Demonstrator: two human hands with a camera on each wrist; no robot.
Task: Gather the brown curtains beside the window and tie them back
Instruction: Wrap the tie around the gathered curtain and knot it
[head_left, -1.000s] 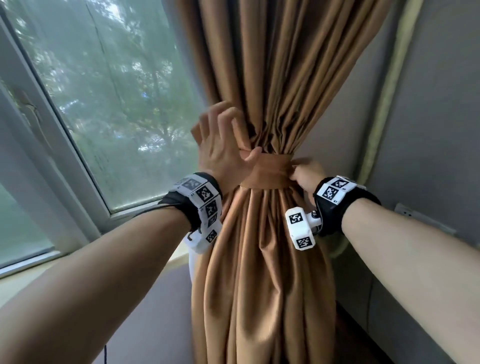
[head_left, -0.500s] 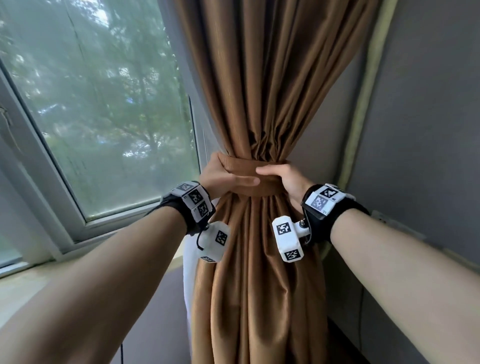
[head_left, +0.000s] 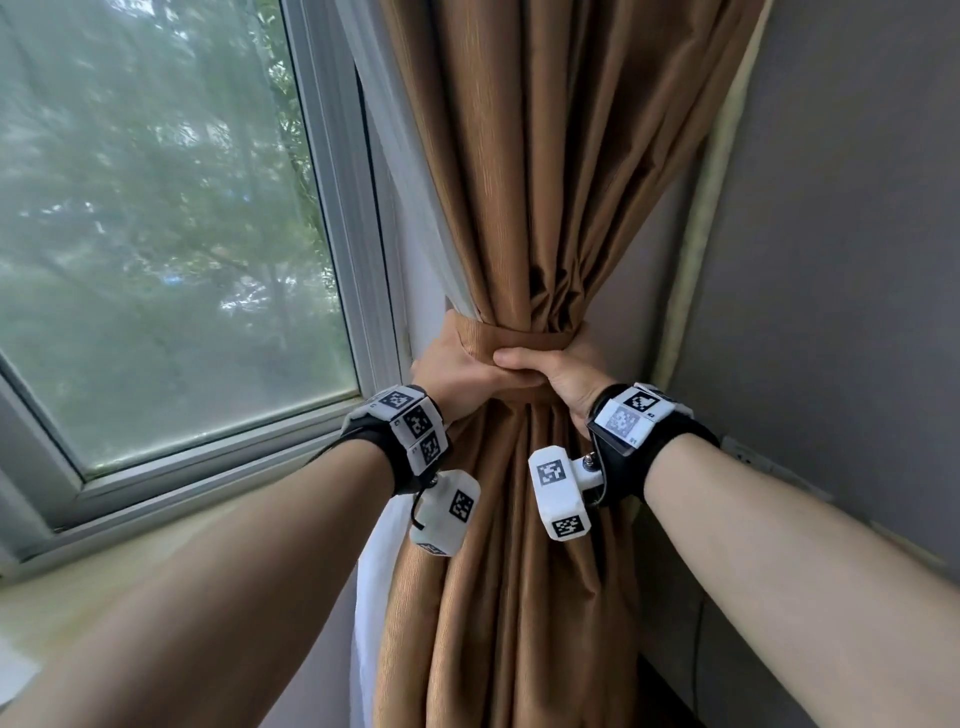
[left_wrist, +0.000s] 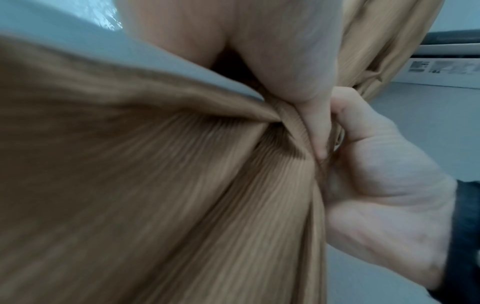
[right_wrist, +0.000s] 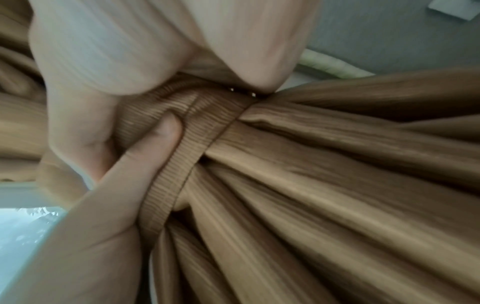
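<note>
The brown curtain (head_left: 524, 171) hangs bunched beside the window, cinched at its waist by a matching brown tieback band (head_left: 524, 339). My left hand (head_left: 460, 371) grips the band and the folds from the left. From the right, my right hand (head_left: 545, 370) curls round the same band, its thumb lying across the front over my left knuckles. In the right wrist view the ribbed band (right_wrist: 179, 164) wraps the pleats with a thumb (right_wrist: 161, 142) pressed on it. The left wrist view shows blurred curtain cloth (left_wrist: 155, 185) and both hands meeting at the band. The band's ends are hidden.
A white sheer curtain (head_left: 376, 571) hangs behind the brown one. The window (head_left: 156, 234) and its sill (head_left: 130, 566) are to the left. A grey wall (head_left: 841, 260) with a cream pipe (head_left: 701, 234) and a socket (head_left: 743, 456) stands close on the right.
My left hand, raised with spread fingers a second ago, has come down and closed on the band. My right hand has slid forward round the front to meet it.
</note>
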